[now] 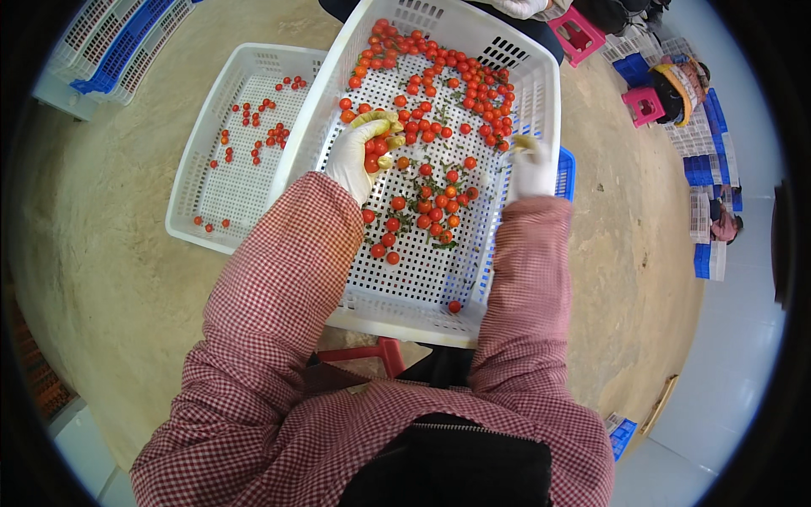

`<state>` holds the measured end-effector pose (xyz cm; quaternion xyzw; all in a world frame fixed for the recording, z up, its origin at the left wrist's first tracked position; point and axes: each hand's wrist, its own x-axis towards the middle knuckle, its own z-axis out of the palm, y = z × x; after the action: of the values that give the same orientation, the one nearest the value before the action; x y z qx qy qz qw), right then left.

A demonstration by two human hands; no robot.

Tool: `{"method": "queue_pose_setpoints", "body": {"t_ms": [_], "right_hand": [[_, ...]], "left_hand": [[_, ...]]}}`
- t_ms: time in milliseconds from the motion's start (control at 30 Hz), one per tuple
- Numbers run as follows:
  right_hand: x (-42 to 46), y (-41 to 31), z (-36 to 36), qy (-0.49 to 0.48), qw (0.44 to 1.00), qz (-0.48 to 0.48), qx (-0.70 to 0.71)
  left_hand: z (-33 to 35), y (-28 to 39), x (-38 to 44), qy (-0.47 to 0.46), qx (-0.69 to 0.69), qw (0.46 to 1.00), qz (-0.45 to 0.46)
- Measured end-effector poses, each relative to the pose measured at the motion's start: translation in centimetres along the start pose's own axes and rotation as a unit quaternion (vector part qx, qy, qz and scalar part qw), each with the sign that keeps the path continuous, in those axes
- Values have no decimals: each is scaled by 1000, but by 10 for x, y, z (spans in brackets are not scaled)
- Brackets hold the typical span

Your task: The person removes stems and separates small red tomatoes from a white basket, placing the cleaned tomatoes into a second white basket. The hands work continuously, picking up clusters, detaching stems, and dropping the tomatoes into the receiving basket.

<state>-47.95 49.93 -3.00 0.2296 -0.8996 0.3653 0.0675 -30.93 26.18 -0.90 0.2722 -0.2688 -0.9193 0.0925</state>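
Observation:
A white plastic crate (408, 326) stands before me, with many red cherry tomatoes (437, 215) and green stem bits on its perforated bottom. My left hand (364, 149), in a white glove with yellow-stained fingers, curls around several cherry tomatoes above the crate's left part. Near the crate's right wall is my right hand (531, 165), also gloved and blurred; its fingers and anything in them cannot be made out. Most of the tomatoes lie along the far side, with a looser group mixed with green bits near the middle.
To the left, a second white crate (180, 190) holds scattered tomatoes. A blue crate (566, 174) shows under the right edge. Across from me is a person's gloved hand (521, 6). Stacked crates (117, 51), pink stools (643, 106) and other people are farther off.

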Motion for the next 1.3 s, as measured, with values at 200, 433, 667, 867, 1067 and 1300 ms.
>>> {"method": "queue_pose_setpoints", "body": {"t_ms": [200,433,667,867,1067,1300], "right_hand": [[-4,15,78,-223,947,28,-229],[-3,-39,44,-253,792,193,522],[-24,-99,19,-272,855,89,433],[-18,-61,30,-279,941,176,-77],[-25,-41,72,-374,891,158,-204],[-25,-65,45,-263,739,178,594]], "left_hand": [[2,-3,0,6,107,992,-65],[8,-4,-3,2,150,979,-138],[11,-10,-10,-123,54,974,-184],[5,-1,-3,-35,-73,991,-106],[1,-4,-1,-30,23,995,-88],[6,-2,-3,24,204,975,-84]]}}
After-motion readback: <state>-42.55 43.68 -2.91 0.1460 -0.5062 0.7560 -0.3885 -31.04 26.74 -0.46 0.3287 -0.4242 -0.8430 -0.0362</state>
